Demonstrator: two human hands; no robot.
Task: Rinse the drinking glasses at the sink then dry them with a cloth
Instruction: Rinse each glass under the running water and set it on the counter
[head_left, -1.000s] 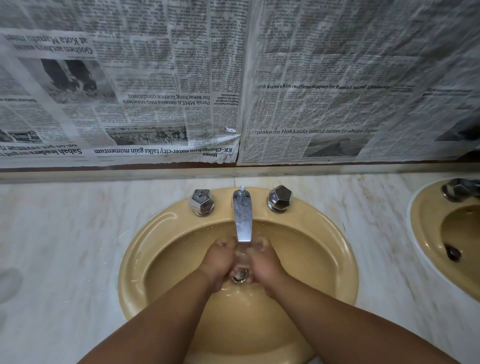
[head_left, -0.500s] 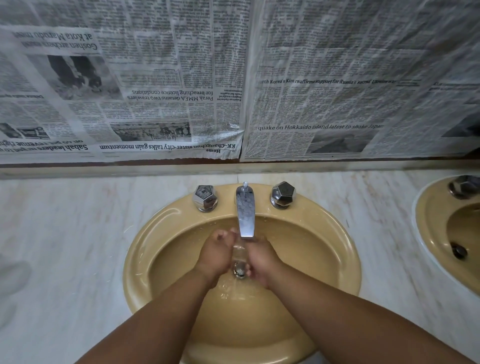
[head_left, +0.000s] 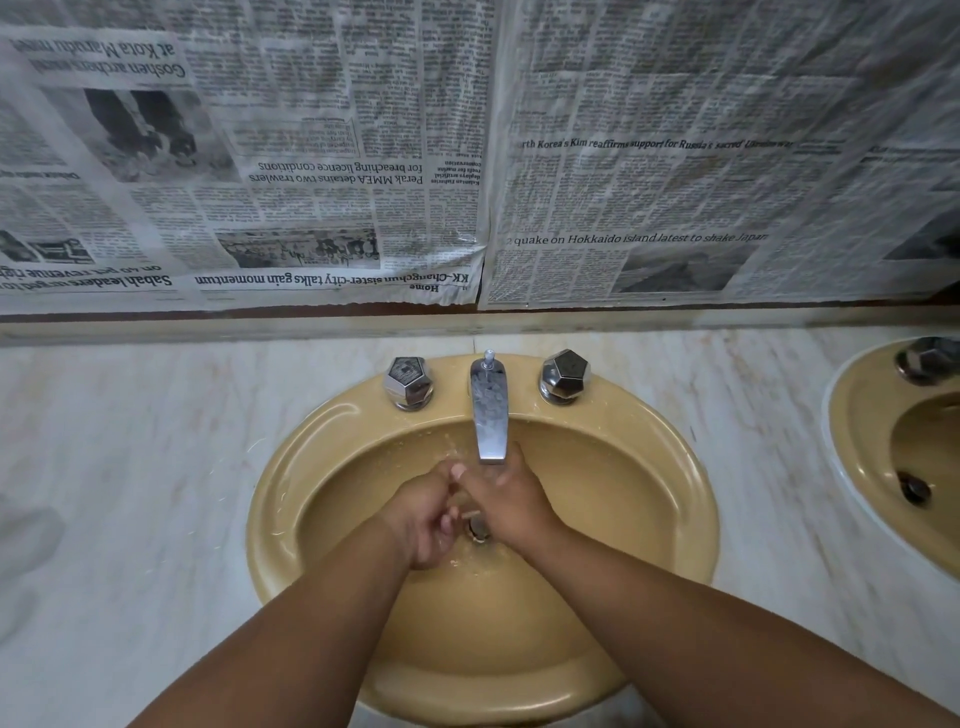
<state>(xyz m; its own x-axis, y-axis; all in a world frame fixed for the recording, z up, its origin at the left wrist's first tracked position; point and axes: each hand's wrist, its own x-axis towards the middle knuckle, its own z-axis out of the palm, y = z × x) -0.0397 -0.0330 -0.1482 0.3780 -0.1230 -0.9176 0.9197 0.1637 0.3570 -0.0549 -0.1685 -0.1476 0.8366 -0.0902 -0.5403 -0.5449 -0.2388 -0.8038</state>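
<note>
I hold my left hand (head_left: 423, 512), fingers curled on nothing, and my right hand (head_left: 506, 501), folded over it, its grip impossible to tell, under the spout (head_left: 489, 415) so runoff lands in the sink (head_left: 291, 467); no drinking glass shows.

Washroom: twin basins (head_left: 291, 467), marble counter (head_left: 130, 467)

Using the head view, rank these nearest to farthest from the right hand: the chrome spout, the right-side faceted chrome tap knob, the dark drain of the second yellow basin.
1. Chrome spout, just above the right hand.
2. Faceted chrome tap knob, behind, right of the spout.
3. Dark drain of the second yellow basin, far right.
</note>
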